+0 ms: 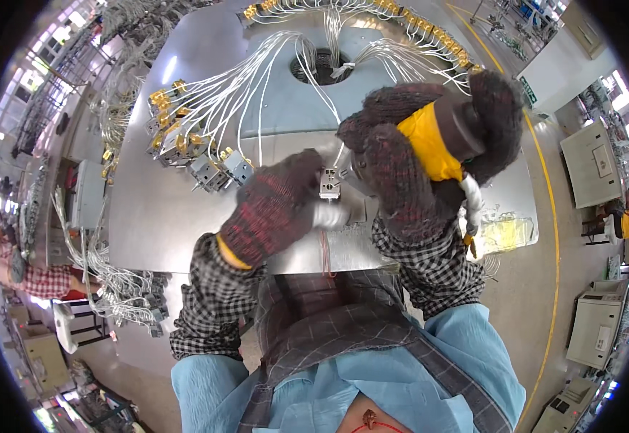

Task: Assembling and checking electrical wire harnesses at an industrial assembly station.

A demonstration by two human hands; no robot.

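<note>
Both my hands wear dark knitted gloves with red flecks. My left hand (274, 209) is at the middle of the metal table, its fingers closed at the side of a small silver metal connector block (329, 185). A white wire runs up from this block. A blurred white fingertip lies just below it. My right hand (401, 169) is wrapped around a black and yellow power tool (433, 141), which looks like a power screwdriver. The tool's front end is near the block, mostly hidden by the glove. A white hose or cable (471, 202) hangs from the tool.
White wires (256, 72) fan out from a round hole (321, 66) in the table. Metal blocks with gold-coloured ends (177, 133) lie at the left; gold-coloured connectors (430, 32) line the far edge. Wire bundles (123, 289) hang at left. Another person's checked sleeve (44, 280) shows far left.
</note>
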